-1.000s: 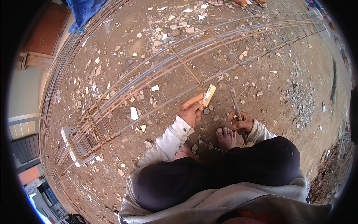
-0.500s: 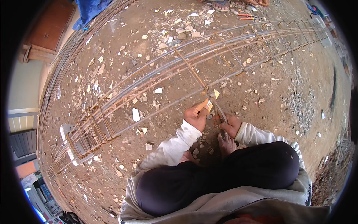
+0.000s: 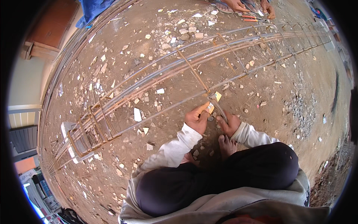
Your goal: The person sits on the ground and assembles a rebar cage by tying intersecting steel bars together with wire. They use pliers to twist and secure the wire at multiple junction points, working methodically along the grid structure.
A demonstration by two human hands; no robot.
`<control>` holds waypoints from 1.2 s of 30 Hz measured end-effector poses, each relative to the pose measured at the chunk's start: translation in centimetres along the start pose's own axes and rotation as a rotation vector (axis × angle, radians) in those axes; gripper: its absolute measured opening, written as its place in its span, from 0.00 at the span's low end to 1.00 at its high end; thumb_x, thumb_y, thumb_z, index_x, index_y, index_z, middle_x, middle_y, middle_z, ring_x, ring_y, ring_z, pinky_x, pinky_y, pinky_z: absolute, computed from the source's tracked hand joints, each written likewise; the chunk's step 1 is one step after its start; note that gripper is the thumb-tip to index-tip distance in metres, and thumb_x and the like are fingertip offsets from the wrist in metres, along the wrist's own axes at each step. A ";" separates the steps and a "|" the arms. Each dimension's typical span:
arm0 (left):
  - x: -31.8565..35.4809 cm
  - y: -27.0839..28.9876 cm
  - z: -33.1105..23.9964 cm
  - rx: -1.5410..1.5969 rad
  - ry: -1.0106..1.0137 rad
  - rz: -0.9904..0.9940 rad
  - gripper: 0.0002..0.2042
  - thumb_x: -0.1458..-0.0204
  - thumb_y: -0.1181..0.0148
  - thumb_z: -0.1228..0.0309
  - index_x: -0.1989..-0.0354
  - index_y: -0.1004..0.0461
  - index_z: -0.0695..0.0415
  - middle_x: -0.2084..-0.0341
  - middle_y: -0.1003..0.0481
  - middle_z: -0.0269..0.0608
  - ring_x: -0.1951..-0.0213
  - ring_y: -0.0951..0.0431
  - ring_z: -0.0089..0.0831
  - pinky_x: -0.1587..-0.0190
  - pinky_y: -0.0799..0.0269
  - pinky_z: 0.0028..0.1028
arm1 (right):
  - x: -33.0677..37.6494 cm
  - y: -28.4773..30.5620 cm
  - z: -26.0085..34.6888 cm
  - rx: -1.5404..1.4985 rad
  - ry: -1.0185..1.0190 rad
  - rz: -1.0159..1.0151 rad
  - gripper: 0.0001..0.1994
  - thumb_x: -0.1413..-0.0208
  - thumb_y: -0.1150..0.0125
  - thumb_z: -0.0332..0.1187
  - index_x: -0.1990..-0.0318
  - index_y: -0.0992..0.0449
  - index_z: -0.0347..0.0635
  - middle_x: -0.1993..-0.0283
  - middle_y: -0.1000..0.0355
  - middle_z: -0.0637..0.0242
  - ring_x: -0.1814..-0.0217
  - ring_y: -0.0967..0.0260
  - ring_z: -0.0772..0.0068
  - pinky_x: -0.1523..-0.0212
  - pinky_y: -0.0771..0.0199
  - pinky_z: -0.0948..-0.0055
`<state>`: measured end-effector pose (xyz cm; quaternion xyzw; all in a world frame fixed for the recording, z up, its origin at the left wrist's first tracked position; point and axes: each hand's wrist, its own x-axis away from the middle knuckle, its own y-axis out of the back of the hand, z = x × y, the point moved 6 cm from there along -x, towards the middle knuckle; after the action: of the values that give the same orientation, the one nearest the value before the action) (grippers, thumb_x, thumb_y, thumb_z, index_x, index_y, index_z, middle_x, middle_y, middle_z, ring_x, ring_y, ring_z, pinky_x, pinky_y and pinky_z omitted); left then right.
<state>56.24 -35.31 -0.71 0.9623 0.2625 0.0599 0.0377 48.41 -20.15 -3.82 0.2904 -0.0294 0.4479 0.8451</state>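
I crouch at a long rebar cage [image 3: 149, 114] lying over the dirt. My right hand [image 3: 230, 124] is closed round the handles of steel pincers [image 3: 221, 110]. Their jaws meet the near bar where a square stirrup [image 3: 194, 73] crosses it. Just left of that crossing, my left hand [image 3: 196, 119] has its index finger stretched toward the joint and its thumb bent in. Whatever its fingers pinch is too small to make out. A yellow and white scrap [image 3: 211, 108] shows between my left hand and the pincers.
Several stirrups [image 3: 99, 125] are bunched near the cage's left end, over a pale block [image 3: 68, 128]. Another person's hands [image 3: 236, 5] work at the far side, beside orange-handled cutters [image 3: 254, 18]. Loose bars [image 3: 50, 89] run along the left wall. Tile shards [image 3: 137, 114] litter the ground.
The pincers have turned in my right hand, and their handles look closer together. My left hand stays at the joint. The other person's hands have come farther into view.
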 end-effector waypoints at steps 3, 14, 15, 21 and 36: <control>-0.2 0.0 0.3 -0.068 -0.036 -0.012 0.14 0.45 0.44 0.75 0.50 0.26 0.65 0.72 0.22 0.39 0.70 0.25 0.20 0.66 0.29 0.20 | 0.1 0.4 1.1 -0.099 -0.089 0.089 0.19 0.39 0.50 0.46 0.57 0.31 0.35 0.79 0.27 0.59 0.81 0.27 0.63 0.77 0.28 0.65; 2.2 2.8 2.5 -0.301 0.073 0.220 0.11 0.42 0.51 0.70 0.54 0.29 0.61 0.72 0.23 0.43 0.69 0.23 0.30 0.63 0.28 0.29 | 1.0 1.3 -7.1 0.398 0.073 0.122 0.35 0.45 0.40 0.42 0.36 0.45 0.31 0.48 0.35 0.43 0.49 0.34 0.42 0.49 0.32 0.59; 2.4 3.1 2.0 -0.257 0.063 0.235 0.11 0.42 0.52 0.70 0.54 0.31 0.61 0.71 0.23 0.42 0.67 0.22 0.29 0.61 0.28 0.29 | 0.7 2.1 -6.2 0.498 0.102 0.107 0.41 0.49 0.36 0.43 0.34 0.50 0.32 0.42 0.41 0.43 0.43 0.39 0.41 0.45 0.35 0.57; 1.6 7.0 -5.2 0.449 -0.200 0.147 0.10 0.38 0.52 0.69 0.53 0.36 0.61 0.64 0.22 0.41 0.58 0.24 0.27 0.53 0.31 0.27 | -1.4 -0.2 14.9 0.017 0.403 0.709 0.29 0.38 0.47 0.43 0.36 0.45 0.33 0.47 0.33 0.48 0.48 0.31 0.59 0.46 0.33 0.62; 7.0 31.5 -2.1 -0.932 0.169 -0.676 0.09 0.50 0.44 0.69 0.72 0.27 0.65 0.70 0.27 0.55 0.69 0.23 0.53 0.64 0.25 0.43 | -3.2 -11.9 14.2 0.234 0.350 0.642 0.13 0.38 0.52 0.34 0.56 0.25 0.36 0.66 0.25 0.55 0.62 0.27 0.69 0.60 0.30 0.72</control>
<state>77.69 -58.78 5.29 0.6987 0.5032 0.2304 0.4532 58.74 -35.00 1.48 0.2801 0.0771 0.7329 0.6151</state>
